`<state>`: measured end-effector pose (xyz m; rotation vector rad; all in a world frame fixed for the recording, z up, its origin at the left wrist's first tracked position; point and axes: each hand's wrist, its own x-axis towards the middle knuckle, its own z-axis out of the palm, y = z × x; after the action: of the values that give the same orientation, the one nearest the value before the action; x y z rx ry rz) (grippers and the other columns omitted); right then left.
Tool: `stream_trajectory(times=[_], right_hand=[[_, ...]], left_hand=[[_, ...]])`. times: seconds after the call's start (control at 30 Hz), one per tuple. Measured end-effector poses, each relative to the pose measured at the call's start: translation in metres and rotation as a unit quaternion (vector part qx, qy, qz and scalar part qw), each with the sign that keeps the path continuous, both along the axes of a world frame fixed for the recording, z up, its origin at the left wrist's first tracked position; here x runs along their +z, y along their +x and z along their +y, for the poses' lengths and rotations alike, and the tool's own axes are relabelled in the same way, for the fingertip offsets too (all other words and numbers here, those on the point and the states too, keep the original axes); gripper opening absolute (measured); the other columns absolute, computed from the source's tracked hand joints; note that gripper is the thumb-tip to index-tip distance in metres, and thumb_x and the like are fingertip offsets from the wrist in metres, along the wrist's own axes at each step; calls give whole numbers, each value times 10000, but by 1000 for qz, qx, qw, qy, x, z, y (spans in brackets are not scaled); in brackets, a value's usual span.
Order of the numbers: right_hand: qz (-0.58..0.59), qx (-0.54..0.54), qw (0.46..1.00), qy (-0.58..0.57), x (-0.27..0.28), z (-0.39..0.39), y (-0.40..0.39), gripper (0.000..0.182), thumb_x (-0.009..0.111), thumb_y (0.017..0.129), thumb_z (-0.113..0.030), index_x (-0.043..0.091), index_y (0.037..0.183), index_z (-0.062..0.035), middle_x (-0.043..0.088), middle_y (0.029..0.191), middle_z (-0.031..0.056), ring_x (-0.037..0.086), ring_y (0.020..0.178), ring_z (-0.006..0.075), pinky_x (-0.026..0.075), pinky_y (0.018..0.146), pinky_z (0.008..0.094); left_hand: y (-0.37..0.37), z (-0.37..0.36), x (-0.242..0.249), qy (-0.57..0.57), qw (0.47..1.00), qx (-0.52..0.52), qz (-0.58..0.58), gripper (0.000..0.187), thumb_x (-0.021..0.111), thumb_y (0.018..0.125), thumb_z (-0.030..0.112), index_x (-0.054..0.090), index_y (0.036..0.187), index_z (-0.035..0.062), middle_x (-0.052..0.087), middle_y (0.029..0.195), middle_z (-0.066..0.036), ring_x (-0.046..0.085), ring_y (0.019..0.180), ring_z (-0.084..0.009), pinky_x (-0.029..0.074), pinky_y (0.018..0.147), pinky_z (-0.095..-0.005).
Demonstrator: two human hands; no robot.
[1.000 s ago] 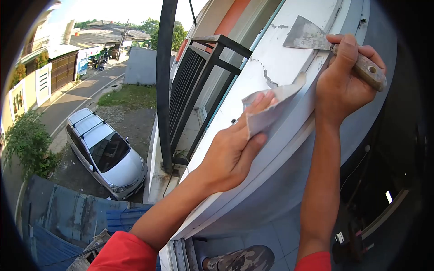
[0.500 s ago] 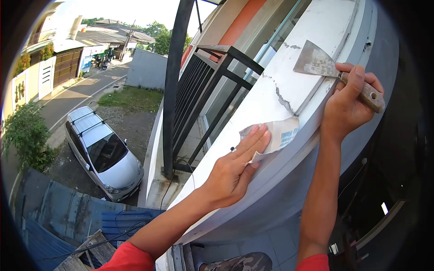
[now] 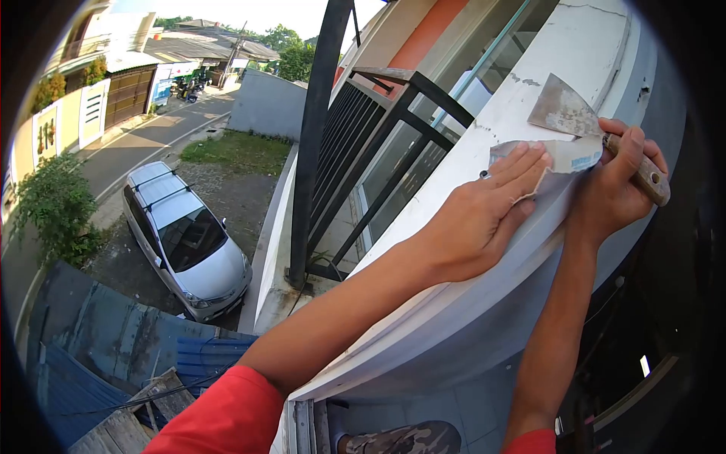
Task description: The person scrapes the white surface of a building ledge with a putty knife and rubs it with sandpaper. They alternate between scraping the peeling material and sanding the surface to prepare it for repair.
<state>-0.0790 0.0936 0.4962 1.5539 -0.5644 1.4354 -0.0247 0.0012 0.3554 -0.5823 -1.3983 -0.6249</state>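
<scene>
My left hand [image 3: 480, 216] presses a sheet of sandpaper [image 3: 563, 157] flat against the white painted ledge [image 3: 454, 189], fingers stretched over the paper. My right hand [image 3: 616, 189] is closed around the wooden handle of a putty knife [image 3: 567, 113], whose stained metal blade rests on the ledge just above the sandpaper. The two hands are close together at the upper right. Chipped paint shows on the ledge near the blade.
A black metal railing [image 3: 378, 144] and a black post [image 3: 318, 144] stand left of the ledge. Far below are a silver car [image 3: 185, 238], a street, blue roofing sheets [image 3: 113, 340] and houses. A camouflage-patterned leg [image 3: 401, 439] shows at the bottom.
My left hand slid the sandpaper up along the ledge toward the putty knife. The right hand with the knife stayed near the same spot; the view shifted slightly.
</scene>
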Motion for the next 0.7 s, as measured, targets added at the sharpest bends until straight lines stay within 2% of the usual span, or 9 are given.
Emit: stream_trajectory(times=[0.1, 0.23, 0.33, 0.37, 0.43, 0.47, 0.6, 0.63, 0.7], right_hand=[[0, -8, 1000, -5, 0, 1, -2, 236, 663, 1008, -176, 470, 1022, -42, 736, 817, 120, 568, 642, 48, 441, 607, 171], [18, -35, 999, -3, 1, 4, -5, 216, 652, 1011, -177, 478, 1020, -49, 738, 818, 121, 550, 625, 43, 435, 589, 176], [7, -56, 998, -1, -1, 3, 0, 211, 649, 1012, -177, 482, 1017, -49, 738, 814, 121, 544, 621, 38, 427, 572, 176], [-2, -61, 998, -2, -2, 4, 0, 210, 649, 1011, -177, 483, 1016, -48, 738, 813, 120, 543, 620, 37, 425, 566, 175], [4, -60, 998, 4, -1, 3, -1, 210, 649, 1012, -177, 484, 1017, -49, 737, 808, 116, 541, 616, 36, 419, 559, 170], [9, -61, 998, 3, -1, 4, 1, 209, 649, 1012, -177, 484, 1017, -49, 736, 805, 115, 540, 614, 35, 417, 555, 168], [15, -62, 998, -5, -1, -1, 5, 214, 651, 1011, -186, 485, 1015, -52, 737, 807, 108, 535, 609, 31, 407, 551, 162], [11, -62, 998, 2, -2, 1, 4, 216, 653, 1010, -189, 485, 1015, -54, 737, 807, 107, 532, 608, 30, 402, 549, 162], [11, -59, 998, -9, 0, 3, 3, 217, 655, 1008, -192, 485, 1008, -56, 737, 807, 103, 524, 600, 27, 389, 541, 161]], left_hand=[[-3, 0, -9, 1, 1000, 10, -7, 592, 547, 960, 6, 419, 1537, 49, 378, 1597, -192, 330, 1488, -387, 301, 1229, -443], [21, 5, -96, 34, 994, -9, -99, 578, 513, 971, -11, 433, 1536, 76, 378, 1607, -169, 297, 1510, -362, 314, 1222, -444], [13, -5, -77, 64, 992, -25, -101, 557, 503, 983, 14, 438, 1534, 72, 364, 1617, -165, 294, 1510, -366, 330, 1209, -436], [3, -14, -56, 79, 989, -27, -123, 511, 490, 1009, 65, 428, 1512, 0, 383, 1585, -229, 337, 1481, -396, 354, 1185, -434], [-20, -39, -13, 122, 988, -28, -89, 307, 463, 1066, 234, 531, 1195, -36, 521, 1012, -171, 470, 958, -280, 429, 885, -395], [-30, -52, 9, 142, 987, -29, -72, 400, 450, 1095, 318, 582, 1036, -55, 590, 726, -142, 537, 696, -223, 466, 735, -375], [-39, -66, 2, 253, 955, -17, -154, 415, 443, 1096, 340, 589, 1027, -41, 584, 729, -120, 514, 690, -168, 460, 724, -369], [-32, -51, -23, 223, 963, -18, -148, 339, 453, 1078, 274, 526, 1187, -38, 525, 1005, -165, 500, 915, -266, 432, 868, -381], [-16, -21, -70, 165, 977, -23, -135, 504, 473, 1041, 141, 399, 1509, -33, 407, 1558, -256, 470, 1365, -463, 377, 1155, -403]])
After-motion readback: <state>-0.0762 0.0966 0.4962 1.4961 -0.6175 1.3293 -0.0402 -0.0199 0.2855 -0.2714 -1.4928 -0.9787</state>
